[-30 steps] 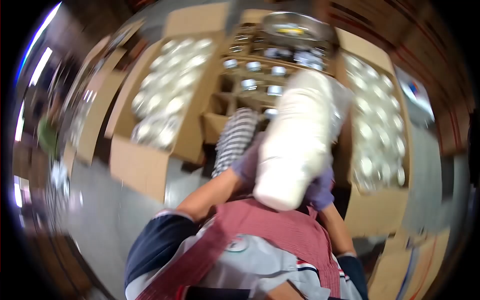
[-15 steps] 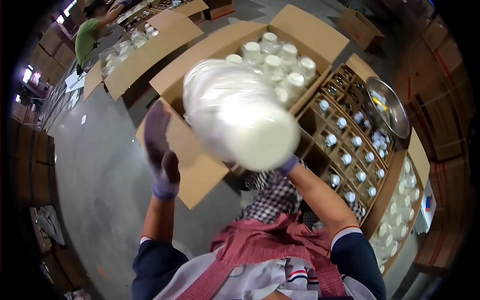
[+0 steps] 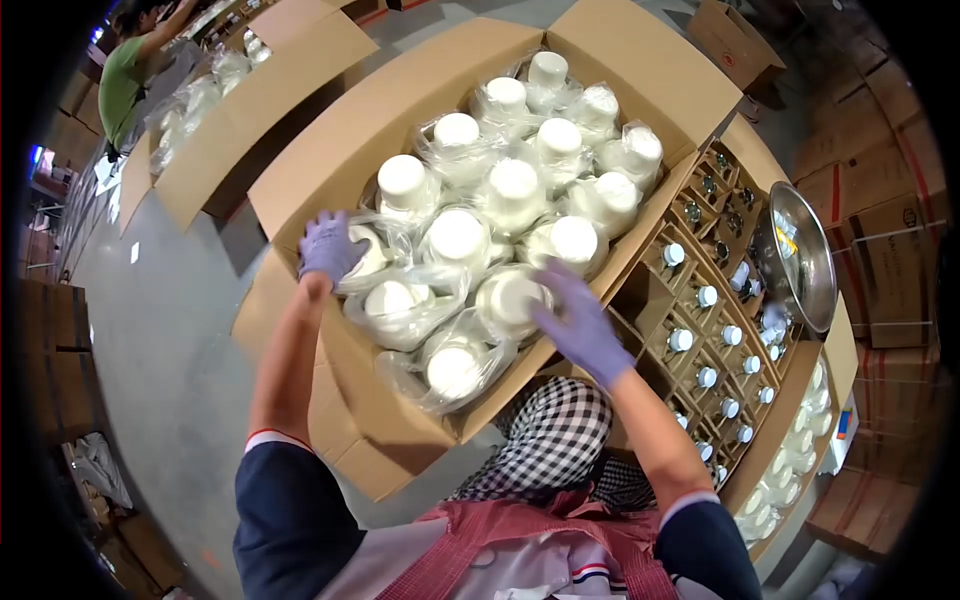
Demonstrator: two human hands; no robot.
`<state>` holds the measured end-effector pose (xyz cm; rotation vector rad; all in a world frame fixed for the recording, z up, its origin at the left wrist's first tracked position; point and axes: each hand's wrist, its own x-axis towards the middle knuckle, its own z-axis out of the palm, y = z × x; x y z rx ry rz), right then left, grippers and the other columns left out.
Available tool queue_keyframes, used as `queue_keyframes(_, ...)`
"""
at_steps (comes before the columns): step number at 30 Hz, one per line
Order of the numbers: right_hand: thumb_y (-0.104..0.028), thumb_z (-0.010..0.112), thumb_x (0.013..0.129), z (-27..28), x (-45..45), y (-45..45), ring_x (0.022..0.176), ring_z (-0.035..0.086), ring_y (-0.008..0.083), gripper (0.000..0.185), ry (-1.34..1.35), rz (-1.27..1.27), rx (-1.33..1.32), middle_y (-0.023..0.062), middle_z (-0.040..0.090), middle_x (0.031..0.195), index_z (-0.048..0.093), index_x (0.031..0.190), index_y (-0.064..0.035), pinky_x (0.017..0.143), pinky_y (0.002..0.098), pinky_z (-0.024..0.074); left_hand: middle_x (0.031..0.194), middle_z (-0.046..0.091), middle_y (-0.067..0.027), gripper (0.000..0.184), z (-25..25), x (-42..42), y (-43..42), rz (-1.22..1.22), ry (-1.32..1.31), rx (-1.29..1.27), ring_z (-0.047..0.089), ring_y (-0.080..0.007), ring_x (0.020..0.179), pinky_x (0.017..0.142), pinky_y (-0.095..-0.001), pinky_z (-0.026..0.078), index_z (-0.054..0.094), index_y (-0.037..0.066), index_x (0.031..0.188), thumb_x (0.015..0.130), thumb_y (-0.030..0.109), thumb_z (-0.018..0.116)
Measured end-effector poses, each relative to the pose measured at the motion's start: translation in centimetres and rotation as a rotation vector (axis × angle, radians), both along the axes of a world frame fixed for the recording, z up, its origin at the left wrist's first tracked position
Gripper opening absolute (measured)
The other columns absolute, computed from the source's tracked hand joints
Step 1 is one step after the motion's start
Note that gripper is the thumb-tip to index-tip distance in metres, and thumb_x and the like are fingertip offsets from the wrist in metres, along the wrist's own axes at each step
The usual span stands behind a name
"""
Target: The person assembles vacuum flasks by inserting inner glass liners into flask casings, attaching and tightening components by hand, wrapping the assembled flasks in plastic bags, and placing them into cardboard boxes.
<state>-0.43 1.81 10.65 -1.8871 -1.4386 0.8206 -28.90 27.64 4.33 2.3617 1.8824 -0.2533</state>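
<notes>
White-ended bagged packs stand crowded in the open box, with little spare room along its walls. At the box's left edge, the left hand rests with its fingers spread over the nearest pack. At the near right side, the right hand has thumb and fingers apart at another pack; blur hides whether the tips touch. Bare floor lies open left of the box. Close on its right stands a divided carton of capped bottles, and a checked knee is near its front edge. The packs' lower ends are hidden. Right of the box, the contents of a bowl are hard to make out.
</notes>
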Motion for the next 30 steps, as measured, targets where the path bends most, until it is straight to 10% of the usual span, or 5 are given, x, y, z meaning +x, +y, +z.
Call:
queue_keyframes(9,-0.011,0.060,0.094,-1.5,8.5,-24.7,0.101,0.062,0.0254,0.019,-0.148,-0.631,-0.039,0.0154,0.065,0.109,0.062,0.107,0.0021,0.091,0.0336,0.0476,0.134,0.057,-0.0116,0.036,-3.8,10.4,6.5,-0.774,0.140,0.489,0.048,-0.0355,0.130,0.112,-0.0571,0.032,0.067,0.021,0.116,0.081,0.029,0.072)
queue_keyframes(16,-0.009,0.061,0.091,2.7,4.0,-33.4,0.113,0.062,0.0304,0.021,-0.221,-0.583,-0.137,0.0195,0.066,0.115,0.066,0.108,0.0029,0.098,0.0371,0.0466,0.079,0.059,-0.0033,0.024,8.9,12.0,6.8,0.117,-1.695,-0.243,0.061,-0.0146,0.072,0.067,-0.0315,0.057,0.062,0.004,0.098,0.099,0.027,0.056)
queue_keyframes(20,-0.015,0.049,0.101,4.0,2.3,-29.7,0.105,0.065,0.0225,0.031,0.125,-0.633,-0.011,0.0127,0.067,0.115,0.062,0.120,0.0062,0.097,0.0342,0.0482,0.090,0.065,-0.0062,0.026,23.4,12.7,-5.8,-0.424,-1.909,-0.463,0.065,-0.0164,0.079,0.071,-0.0310,0.058,0.061,0.002,0.098,0.099,0.027,0.058)
queue_keyframes(24,-0.073,0.027,0.095,5.3,-3.3,-20.1,0.126,0.051,0.0392,0.089,1.693,-0.301,0.052,0.0193,0.048,0.141,0.040,0.144,0.0007,0.109,0.0517,0.0402,0.100,0.066,-0.0092,0.024,29.7,9.6,-25.1,-0.536,-2.033,-0.795,0.066,-0.0188,0.088,0.075,-0.0336,0.056,0.063,0.001,0.112,0.093,0.017,0.065)
queue_keyframes(30,-0.073,0.036,0.094,8.4,-7.1,-24.1,0.128,0.050,0.0333,0.089,1.609,-0.098,0.265,0.0177,0.048,0.141,0.039,0.146,-0.0015,0.110,0.0458,0.0385,0.113,0.067,-0.0122,0.032,22.0,5.5,-43.7,-1.516,-1.369,-1.234,0.064,-0.0192,0.094,0.085,-0.0331,0.051,0.063,-0.001,0.121,0.091,0.011,0.065)
